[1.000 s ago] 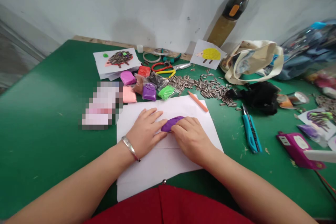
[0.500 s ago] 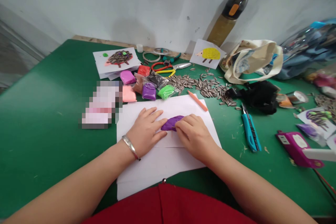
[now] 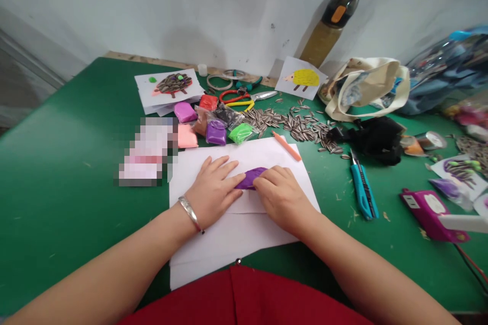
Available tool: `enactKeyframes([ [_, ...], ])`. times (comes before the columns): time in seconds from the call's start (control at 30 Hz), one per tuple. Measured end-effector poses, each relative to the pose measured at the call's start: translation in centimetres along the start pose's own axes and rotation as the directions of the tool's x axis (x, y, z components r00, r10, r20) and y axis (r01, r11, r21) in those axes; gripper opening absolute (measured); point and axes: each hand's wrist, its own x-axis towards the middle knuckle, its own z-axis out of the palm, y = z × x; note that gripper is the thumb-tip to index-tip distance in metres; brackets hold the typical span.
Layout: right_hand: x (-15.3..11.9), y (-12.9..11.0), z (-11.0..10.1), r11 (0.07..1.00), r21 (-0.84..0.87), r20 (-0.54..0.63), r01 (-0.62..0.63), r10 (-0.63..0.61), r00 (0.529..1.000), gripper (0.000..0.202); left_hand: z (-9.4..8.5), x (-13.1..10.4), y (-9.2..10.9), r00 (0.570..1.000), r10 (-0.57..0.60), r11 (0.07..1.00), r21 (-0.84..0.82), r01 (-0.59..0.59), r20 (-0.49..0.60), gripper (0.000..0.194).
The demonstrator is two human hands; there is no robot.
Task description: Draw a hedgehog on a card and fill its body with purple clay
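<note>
Both hands press a flat purple clay (image 3: 250, 178) lump on white paper (image 3: 244, 223): left hand (image 3: 213, 193) fingertips at its nine o'clock end, right hand (image 3: 282, 195) at three. Its long axis runs nine-to-three, tilting toward two; neither hand closes around it.

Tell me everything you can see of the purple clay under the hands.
The purple clay is one soft, matte lump pressed into a flat, elongated oval. It lies on the white paper on the green table. Left hand fingertips rest on its left end; right hand fingers cover its right end and near edge.
</note>
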Motion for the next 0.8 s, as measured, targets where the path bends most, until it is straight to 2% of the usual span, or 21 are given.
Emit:
enactKeyframes([
  [0.17, 0.1, -0.2, 0.2, 1.0, -0.021, 0.014, 0.001, -0.001, 1.0, 0.022, -0.2, 0.2, 0.1, 0.999, -0.023, 1.0, -0.011, 0.024, 0.039, 0.04],
  [0.33, 0.2, -0.5, 0.1, 1.0, -0.007, 0.019, 0.009, -0.009, 1.0, 0.022, -0.2, 0.2, 0.1, 0.999, -0.029, 1.0, -0.004, 0.03, 0.042, 0.034],
  [0.5, 0.7, 0.0, -0.5, 0.997, 0.067, 0.011, -0.043, 0.042, 0.999, 0.02, -0.3, 0.2, -0.1, 0.999, -0.023, 0.999, -0.037, 0.025, 0.04, 0.037],
  [0.6, 1.5, 0.6, -0.8, 0.997, 0.044, 0.036, -0.061, 0.06, 0.998, 0.02, -0.2, 0.2, -0.4, 0.999, -0.03, 0.997, -0.066, 0.032, 0.028, 0.039],
  [0.8, 3.9, 1.4, 0.0, 0.999, -0.019, 0.079, 0.04, -0.038, 0.996, 0.021, -0.1, 0.4, -0.9, 1.0, -0.01, 0.996, -0.087, 0.009, -0.011, 0.037],
])
